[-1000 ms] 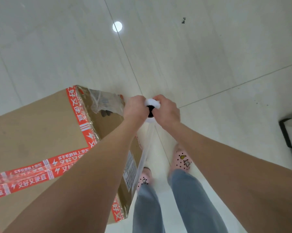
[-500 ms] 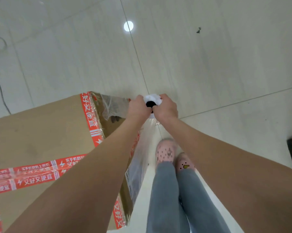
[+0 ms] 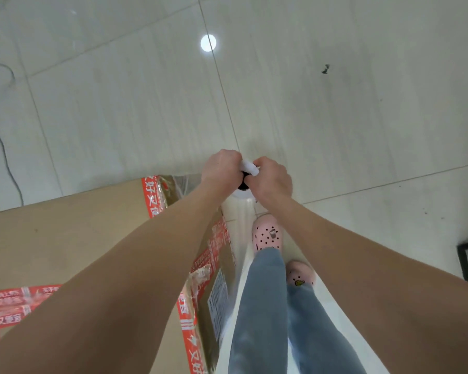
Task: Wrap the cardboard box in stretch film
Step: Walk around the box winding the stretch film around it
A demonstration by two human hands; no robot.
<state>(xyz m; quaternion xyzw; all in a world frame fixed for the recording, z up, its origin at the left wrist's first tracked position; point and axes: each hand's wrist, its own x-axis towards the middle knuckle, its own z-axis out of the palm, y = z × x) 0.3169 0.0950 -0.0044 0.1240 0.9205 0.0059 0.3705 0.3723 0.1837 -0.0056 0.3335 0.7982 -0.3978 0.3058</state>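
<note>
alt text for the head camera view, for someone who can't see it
Seen from above, a left hand and right hand grip the top of a white roll of clear stretch film beside the corner of a brown cardboard box with red printed tape. Below are blue jeans and pink clogs on a pale tiled floor.

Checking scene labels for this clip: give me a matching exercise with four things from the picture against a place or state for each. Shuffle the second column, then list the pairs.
Things:
1. cardboard box
2. stretch film roll
3. pink shoe
4. dark cable

Places or states:
a. gripped by the left hand and the right hand
b. lying on the floor at the far left
c. sealed with red printed tape
d. worn on a foot, to the right of the box

Pairs: 1-c; 2-a; 3-d; 4-b
</note>
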